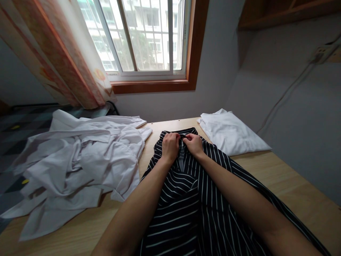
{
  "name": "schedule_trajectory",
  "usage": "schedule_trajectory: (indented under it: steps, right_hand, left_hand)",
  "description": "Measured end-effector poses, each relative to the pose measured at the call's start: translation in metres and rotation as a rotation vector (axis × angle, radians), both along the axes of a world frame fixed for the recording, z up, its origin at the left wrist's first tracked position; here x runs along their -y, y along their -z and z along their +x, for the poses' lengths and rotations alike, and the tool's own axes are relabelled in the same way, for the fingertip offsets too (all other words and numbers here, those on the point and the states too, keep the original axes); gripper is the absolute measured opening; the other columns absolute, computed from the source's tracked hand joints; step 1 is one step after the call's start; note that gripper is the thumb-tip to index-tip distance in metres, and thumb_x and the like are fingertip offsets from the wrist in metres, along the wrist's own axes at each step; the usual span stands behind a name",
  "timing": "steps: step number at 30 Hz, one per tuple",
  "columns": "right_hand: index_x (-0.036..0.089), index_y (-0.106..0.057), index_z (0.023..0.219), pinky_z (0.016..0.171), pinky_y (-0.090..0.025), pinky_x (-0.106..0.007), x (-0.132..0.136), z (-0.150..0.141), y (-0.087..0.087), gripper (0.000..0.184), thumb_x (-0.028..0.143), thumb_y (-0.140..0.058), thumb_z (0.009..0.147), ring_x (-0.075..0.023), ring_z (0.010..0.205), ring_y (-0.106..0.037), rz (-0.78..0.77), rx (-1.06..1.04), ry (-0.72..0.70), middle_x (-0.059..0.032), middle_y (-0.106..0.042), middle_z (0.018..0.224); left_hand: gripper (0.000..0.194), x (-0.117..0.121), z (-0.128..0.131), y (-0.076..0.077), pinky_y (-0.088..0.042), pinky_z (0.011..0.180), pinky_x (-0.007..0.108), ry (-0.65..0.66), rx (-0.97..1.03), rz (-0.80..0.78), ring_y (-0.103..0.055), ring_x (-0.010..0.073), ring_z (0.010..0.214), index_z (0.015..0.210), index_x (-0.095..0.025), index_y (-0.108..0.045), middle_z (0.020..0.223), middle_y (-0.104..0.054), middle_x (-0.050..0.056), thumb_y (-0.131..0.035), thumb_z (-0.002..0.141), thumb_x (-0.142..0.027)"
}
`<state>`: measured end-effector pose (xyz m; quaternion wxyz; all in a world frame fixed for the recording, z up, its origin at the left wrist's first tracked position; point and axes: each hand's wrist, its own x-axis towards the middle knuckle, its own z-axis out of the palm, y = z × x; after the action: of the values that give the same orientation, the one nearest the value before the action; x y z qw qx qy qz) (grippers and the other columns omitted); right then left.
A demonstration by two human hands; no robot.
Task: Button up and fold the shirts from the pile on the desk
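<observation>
A black shirt with white stripes (177, 209) lies spread over the table, its collar end pointing to the window. At the collar, my left hand (171, 145) pinches the left front edge. Close beside it, my right hand (194, 144) grips the other edge between thumb and fingers. The fingertips of both hands nearly meet, and whatever small part lies between them is hidden. Just below my hands the front gapes in a narrow slit with greyish cloth inside. My forearms cover parts of the shirt's sides.
Crumpled white shirts (87, 160) are heaped at the left and overhang the table's edge. A folded white garment (229, 131) lies at the back right of the wooden table (293, 188). Behind stand a window (144, 39) and a curtain (64, 49); a cable (285, 92) hangs down the right wall.
</observation>
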<state>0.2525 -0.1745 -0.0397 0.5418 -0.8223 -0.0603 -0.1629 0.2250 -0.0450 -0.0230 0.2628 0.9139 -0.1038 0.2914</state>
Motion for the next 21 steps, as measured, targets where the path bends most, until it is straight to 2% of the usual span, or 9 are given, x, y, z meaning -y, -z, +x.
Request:
schedule_trajectory:
  steps: [8,11,15,21]
  right_hand:
    - [0.018,-0.071,0.076,0.069,-0.052,-0.031,-0.0017,-0.0043,0.0002,0.013,0.025,-0.065,0.068,-0.0194,0.064,-0.066,0.050,0.057,-0.102,-0.0030,-0.072,0.070]
    - [0.018,-0.071,0.078,0.069,-0.054,-0.032,-0.0019,-0.0053,-0.0008,0.017,0.034,-0.066,0.073,-0.0204,0.067,-0.067,0.103,0.048,-0.164,-0.0043,-0.073,0.073]
    - [0.019,-0.069,0.077,0.059,-0.054,-0.031,-0.0024,-0.0034,0.0011,0.029,0.043,-0.054,0.083,-0.0205,0.061,-0.067,0.237,-0.021,-0.221,-0.0041,-0.071,0.069]
    - [0.019,-0.066,0.077,0.059,-0.055,-0.031,-0.0026,0.0000,0.0056,0.015,0.033,-0.065,0.071,-0.0205,0.059,-0.067,0.301,0.016,-0.224,-0.0030,-0.069,0.068]
  left_hand:
    - [0.022,-0.0009,-0.0012,-0.0021,-0.044,0.084,0.035,-0.007,0.010,0.073,-0.053,0.0238,0.086,0.087,-0.018,-0.066,0.087,-0.066,0.008,-0.045,0.093,-0.013]
    - [0.022,-0.0019,-0.0001,-0.0013,-0.045,0.084,0.035,-0.010,0.021,0.053,-0.054,0.0236,0.086,0.088,-0.017,-0.065,0.087,-0.066,0.009,-0.045,0.093,-0.013]
    - [0.020,-0.0026,-0.0001,-0.0010,-0.045,0.083,0.035,0.007,0.034,0.028,-0.055,0.0240,0.086,0.089,-0.016,-0.065,0.089,-0.067,0.009,-0.045,0.094,-0.013]
    - [0.019,-0.0033,0.0007,0.0005,-0.046,0.084,0.035,0.040,0.036,-0.002,-0.057,0.0233,0.088,0.089,-0.018,-0.064,0.090,-0.067,0.008,-0.047,0.092,-0.011]
